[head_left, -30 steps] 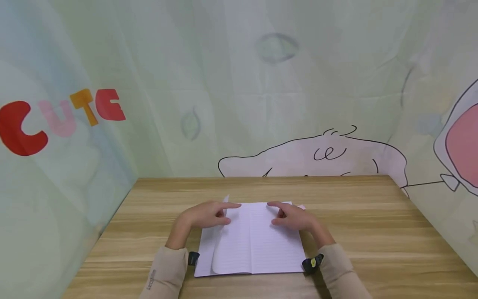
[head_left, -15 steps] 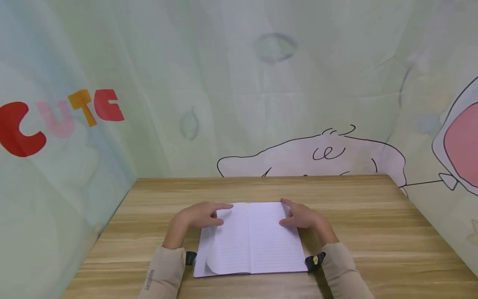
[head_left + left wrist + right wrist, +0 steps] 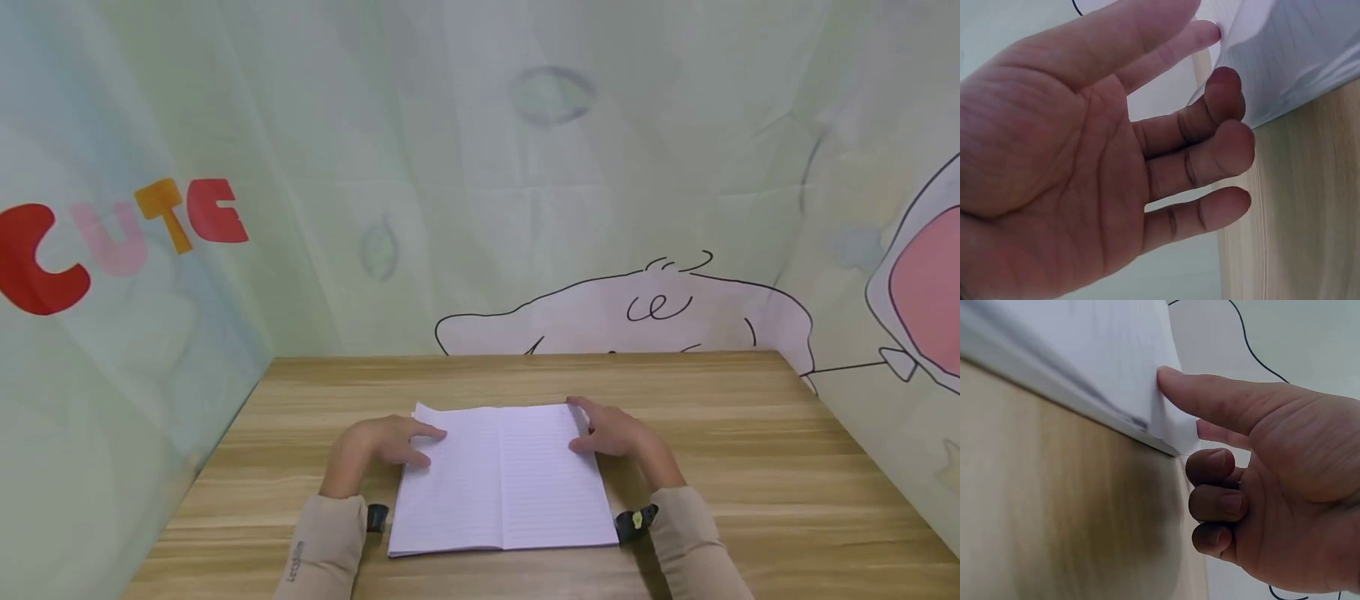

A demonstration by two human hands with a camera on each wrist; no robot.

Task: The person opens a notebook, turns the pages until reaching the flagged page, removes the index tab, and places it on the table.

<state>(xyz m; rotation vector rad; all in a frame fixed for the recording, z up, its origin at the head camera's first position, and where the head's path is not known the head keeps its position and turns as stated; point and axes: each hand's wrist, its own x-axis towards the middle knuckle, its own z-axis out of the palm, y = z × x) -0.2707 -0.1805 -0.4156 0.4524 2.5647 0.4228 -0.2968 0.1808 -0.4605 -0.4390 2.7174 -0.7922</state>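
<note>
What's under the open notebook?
The notebook rests on the wooden table, whose grain shows around its edges; the patch directly beneath is covered and cannot be seen.

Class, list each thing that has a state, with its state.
Notebook: open, on the table
Far left page corner: turned up
Left hand: fingers relaxed, at left page
Right hand: thumb on right page, three fingers curled
Backdrop: hung, creased
Wrist devices: worn

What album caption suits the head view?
Left hand and right hand at opposite edges of an open notebook on a table.
</note>
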